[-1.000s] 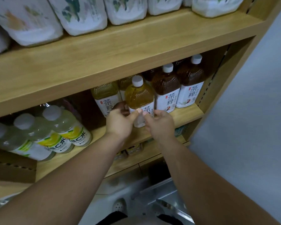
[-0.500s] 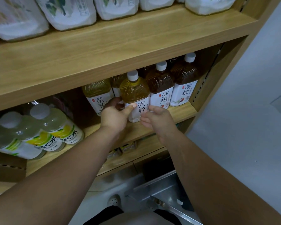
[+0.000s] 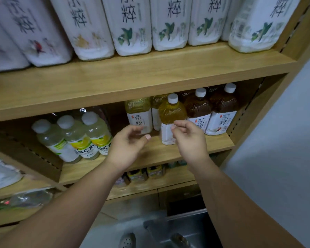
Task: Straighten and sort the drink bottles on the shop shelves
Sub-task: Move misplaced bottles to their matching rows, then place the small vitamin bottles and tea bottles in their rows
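Head view is showing the yellow tea bottle [image 3: 171, 113] standing upright on the middle shelf [image 3: 219, 142], a little forward of its row, with a dark tea bottle [image 3: 197, 108] just beside it on the right and another yellow bottle [image 3: 138, 111] near it on the left. Its label is showing no large characters toward the camera, unlike the neighbours' labels, so it is probably asking for a turn.

It is looking full to the shoulder, so it is likely handling as fairly heavy. The plastic seems stiff enough not to buckle. The ribbed shoulder is offering some friction, while the smooth label sleeve may be slippery. Wrapping the label section low down is looking like the surest hold, since the cap is too narrow for turning a full bottle.

Neither hand is holding anything. The right hand [image 3: 188, 138] is hovering in front of the label with fingers loosely curled. The left hand [image 3: 127, 145] is hanging just left of it, relaxed and half open.

Farther left, lemon drink bottles [image 3: 89, 133] are leaning together. Above, large white bottles [image 3: 132, 24] are lining the upper shelf [image 3: 150, 72].
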Available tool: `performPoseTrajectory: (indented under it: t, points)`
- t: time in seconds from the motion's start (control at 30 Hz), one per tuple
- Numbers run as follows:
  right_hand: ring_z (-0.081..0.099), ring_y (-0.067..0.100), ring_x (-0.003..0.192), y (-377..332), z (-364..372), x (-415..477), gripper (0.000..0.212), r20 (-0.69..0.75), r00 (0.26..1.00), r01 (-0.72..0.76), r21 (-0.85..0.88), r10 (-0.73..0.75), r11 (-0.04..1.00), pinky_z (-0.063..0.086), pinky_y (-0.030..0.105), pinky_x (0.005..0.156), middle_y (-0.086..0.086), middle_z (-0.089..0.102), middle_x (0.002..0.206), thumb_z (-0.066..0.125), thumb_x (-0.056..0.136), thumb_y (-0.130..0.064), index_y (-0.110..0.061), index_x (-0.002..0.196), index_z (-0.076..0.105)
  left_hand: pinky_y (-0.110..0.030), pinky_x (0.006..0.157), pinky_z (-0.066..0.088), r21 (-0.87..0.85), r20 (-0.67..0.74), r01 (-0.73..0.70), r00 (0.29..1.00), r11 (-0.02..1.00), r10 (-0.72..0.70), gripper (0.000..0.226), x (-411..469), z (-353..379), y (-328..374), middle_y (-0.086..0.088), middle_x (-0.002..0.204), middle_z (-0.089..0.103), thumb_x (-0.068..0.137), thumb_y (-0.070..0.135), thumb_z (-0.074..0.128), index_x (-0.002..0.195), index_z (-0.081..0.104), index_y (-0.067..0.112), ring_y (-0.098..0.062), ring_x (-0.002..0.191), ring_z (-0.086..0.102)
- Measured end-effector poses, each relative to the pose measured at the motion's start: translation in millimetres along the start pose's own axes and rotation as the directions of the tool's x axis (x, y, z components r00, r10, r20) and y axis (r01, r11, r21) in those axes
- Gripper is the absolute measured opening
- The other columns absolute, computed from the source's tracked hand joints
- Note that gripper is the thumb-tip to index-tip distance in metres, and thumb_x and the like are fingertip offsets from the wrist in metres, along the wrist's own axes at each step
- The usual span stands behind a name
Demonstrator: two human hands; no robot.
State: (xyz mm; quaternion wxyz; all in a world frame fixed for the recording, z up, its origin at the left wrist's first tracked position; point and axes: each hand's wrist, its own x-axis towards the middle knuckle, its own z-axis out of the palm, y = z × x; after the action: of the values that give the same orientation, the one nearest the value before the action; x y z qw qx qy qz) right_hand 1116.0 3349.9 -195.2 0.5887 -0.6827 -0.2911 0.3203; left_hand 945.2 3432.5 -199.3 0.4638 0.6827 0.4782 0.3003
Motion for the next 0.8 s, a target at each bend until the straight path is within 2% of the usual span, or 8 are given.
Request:
performPoseTrajectory:
  t: [0.13, 0.3, 0.4, 0.47, 0.57, 0.63, 0.7, 0.8]
  points:
    - [0.066, -0.002, 0.084, -32, 23, -15, 0.012, 0.076, 0.978, 0.198, -0.029, -0.196, 0.98, 0.054, 0.016, 0.074, -0.01, 0.07, 0.095, 0.07, 0.096, -0.027, -0.03, 0.107, 0.069, -0.014, 0.068, 0.05, 0.059, -0.038, -0.153, 0.987, 0.986, 0.156, 0.026, -23, -47, 17, 0.011, 0.106, 0.07, 0.088, 0.018, 0.079, 0.111, 0.069, 0.025, 0.003, 0.078, 0.062]
    - [0.064, -0.005, 0.079, -50, 64, -32, 0.011, 0.163, 0.951, 0.279, -0.095, -0.261, 0.956, 0.051, 0.011, 0.069, -0.006, 0.072, 0.093, 0.07, 0.096, -0.025, -0.023, 0.107, 0.072, -0.029, 0.073, 0.055, 0.207, -0.129, -0.21, 0.962, 0.956, 0.24, 0.023, -42, -100, 13, 0.013, 0.104, 0.07, 0.087, 0.029, 0.079, 0.109, 0.071, 0.028, -0.006, 0.087, 0.067]
    - [0.062, -0.002, 0.076, -56, 95, -41, 0.018, 0.187, 0.944, 0.3, -0.141, -0.272, 0.944, 0.05, 0.018, 0.069, -0.007, 0.068, 0.089, 0.071, 0.095, -0.03, -0.022, 0.111, 0.072, -0.033, 0.075, 0.055, 0.364, -0.189, -0.229, 0.931, 0.903, 0.312, 0.029, -48, -130, -1, 0.012, 0.104, 0.067, 0.087, 0.039, 0.076, 0.113, 0.071, 0.025, -0.005, 0.091, 0.065]
    - [0.062, 0.005, 0.083, -61, 118, -41, 0.027, 0.244, 0.936, 0.318, -0.287, -0.252, 0.904, 0.048, 0.025, 0.072, -0.005, 0.067, 0.096, 0.069, 0.095, -0.039, -0.025, 0.118, 0.067, -0.035, 0.082, 0.054, 0.526, -0.217, -0.195, 0.911, 0.828, 0.351, 0.036, -44, -150, -10, 0.003, 0.11, 0.063, 0.089, 0.036, 0.074, 0.121, 0.069, 0.021, -0.015, 0.1, 0.063]
    - [0.065, 0.022, 0.094, -72, 153, -33, 0.037, 0.312, 0.931, 0.329, -0.505, -0.187, 0.798, 0.054, 0.035, 0.08, 0.004, 0.07, 0.101, 0.066, 0.095, -0.044, -0.018, 0.122, 0.066, -0.039, 0.093, 0.051, 0.662, -0.179, -0.072, 0.951, 0.746, 0.251, 0.047, -29, -174, -14, -0.011, 0.123, 0.058, 0.092, 0.037, 0.069, 0.133, 0.061, 0.015, -0.032, 0.115, 0.059]
    - [0.066, 0.031, 0.091, -77, 175, -28, 0.046, 0.34, 0.93, 0.332, -0.607, -0.143, 0.722, 0.057, 0.04, 0.082, 0.014, 0.072, 0.096, 0.064, 0.096, -0.044, -0.008, 0.124, 0.067, -0.037, 0.086, 0.05, 0.707, -0.099, -0.049, 0.981, 0.706, 0.168, 0.04, -18, -184, -12, -0.014, 0.12, 0.06, 0.096, 0.04, 0.064, 0.123, 0.062, 0.011, -0.035, 0.113, 0.061]
    - [0.063, 0.031, 0.09, -81, 192, -26, 0.048, 0.376, 0.925, 0.331, -0.731, -0.052, 0.597, 0.053, 0.034, 0.08, 0.018, 0.071, 0.101, 0.058, 0.1, -0.043, -0.002, 0.122, 0.066, -0.034, 0.075, 0.044, 0.725, -0.011, -0.076, 0.993, 0.684, 0.121, 0.031, -12, -191, -4, -0.014, 0.109, 0.062, 0.1, 0.04, 0.059, 0.108, 0.062, 0.011, -0.035, 0.106, 0.064]
    - [0.062, 0.034, 0.098, -83, 205, -30, 0.051, 0.375, 0.926, 0.32, -0.844, 0.047, 0.431, 0.044, 0.031, 0.078, 0.02, 0.069, 0.108, 0.052, 0.103, -0.043, 0.004, 0.112, 0.07, -0.035, 0.088, 0.048, 0.729, 0.113, -0.099, 0.993, 0.677, 0.023, 0.045, 1, -197, -4, -0.017, 0.136, 0.059, 0.104, 0.039, 0.052, 0.138, 0.054, 0.01, -0.035, 0.123, 0.06]
